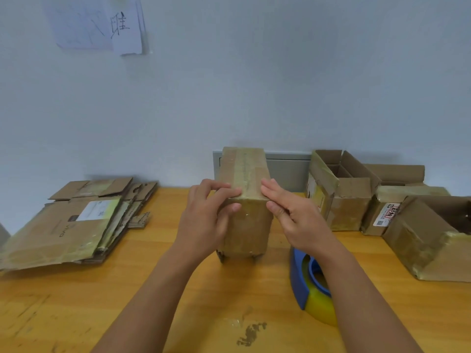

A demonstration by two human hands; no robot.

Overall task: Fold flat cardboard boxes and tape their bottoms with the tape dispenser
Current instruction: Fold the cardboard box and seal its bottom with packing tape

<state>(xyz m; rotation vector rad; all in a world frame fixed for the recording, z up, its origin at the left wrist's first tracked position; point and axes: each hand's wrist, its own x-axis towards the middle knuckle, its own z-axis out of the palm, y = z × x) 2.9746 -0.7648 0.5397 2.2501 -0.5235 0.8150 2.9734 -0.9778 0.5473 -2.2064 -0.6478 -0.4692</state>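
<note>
A folded cardboard box [244, 225] stands upside down in the middle of the wooden table [76, 301], its taped bottom facing up. My left hand [206, 212] presses straight fingers onto the near left edge of that taped face, thumb against the box's front. My right hand [293, 212] lies with straight fingers on the near right edge and side. The blue tape dispenser [312, 284] with a yellowish tape roll rests on the table under my right forearm, partly hidden by it.
A stack of flat cardboard boxes [74, 225] lies at the left. Several folded open boxes [341, 189] stand along the right, the nearest one [430, 238] at the table's right edge. A wall rises right behind, with a grey panel [288, 171].
</note>
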